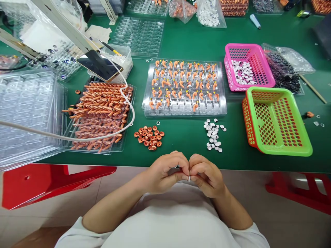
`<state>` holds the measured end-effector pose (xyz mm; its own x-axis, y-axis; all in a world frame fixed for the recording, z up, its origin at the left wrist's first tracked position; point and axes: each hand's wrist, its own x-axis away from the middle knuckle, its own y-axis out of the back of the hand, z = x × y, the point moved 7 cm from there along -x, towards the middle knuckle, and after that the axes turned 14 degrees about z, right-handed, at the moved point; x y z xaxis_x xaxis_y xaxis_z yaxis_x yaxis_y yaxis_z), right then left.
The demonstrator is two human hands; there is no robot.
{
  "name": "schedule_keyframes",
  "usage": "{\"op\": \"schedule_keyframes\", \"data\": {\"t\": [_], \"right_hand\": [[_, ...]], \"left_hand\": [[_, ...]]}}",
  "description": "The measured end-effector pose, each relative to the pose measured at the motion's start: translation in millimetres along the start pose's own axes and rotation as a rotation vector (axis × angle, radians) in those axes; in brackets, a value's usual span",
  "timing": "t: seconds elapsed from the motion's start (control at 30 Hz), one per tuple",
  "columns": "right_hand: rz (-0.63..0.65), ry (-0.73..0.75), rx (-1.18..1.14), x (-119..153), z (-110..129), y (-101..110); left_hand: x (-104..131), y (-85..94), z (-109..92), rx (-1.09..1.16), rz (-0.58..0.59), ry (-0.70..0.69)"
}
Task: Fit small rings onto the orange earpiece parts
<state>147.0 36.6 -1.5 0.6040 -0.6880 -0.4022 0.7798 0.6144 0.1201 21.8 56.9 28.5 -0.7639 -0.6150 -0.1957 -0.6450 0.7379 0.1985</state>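
At the table's front edge, my left hand (168, 172) and my right hand (209, 176) meet fingertip to fingertip. Between them they pinch a small white piece (189, 178), mostly hidden by the fingers. A loose pile of round copper-coloured caps (150, 137) lies beyond my left hand. Small white discs (214, 135) are scattered beyond my right hand. Farther back, a clear plastic tray (181, 109) holds rows of curved orange parts with yellow tips, its front row only partly filled.
Left: a tray of copper-coloured stems (103, 113) under a white cable (64, 138), stacked clear trays (28, 113) and a phone (99, 65). Right: a pink basket (267, 77) with white pieces and a green basket (297, 150) nested in a red one. Red stools (38, 186) stand below.
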Motion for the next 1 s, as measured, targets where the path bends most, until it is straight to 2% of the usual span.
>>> {"op": "schedule_keyframes", "data": {"t": [0.73, 1.0], "right_hand": [[0.018, 0.004, 0.02, -1, 3, -1], [-0.016, -0.02, 0.042, 4, 1, -1]], "left_hand": [[2, -6.1, -7, -0.174, 0.096, 0.0], [6, -10.2, -3, -0.18, 0.053, 0.014]]}}
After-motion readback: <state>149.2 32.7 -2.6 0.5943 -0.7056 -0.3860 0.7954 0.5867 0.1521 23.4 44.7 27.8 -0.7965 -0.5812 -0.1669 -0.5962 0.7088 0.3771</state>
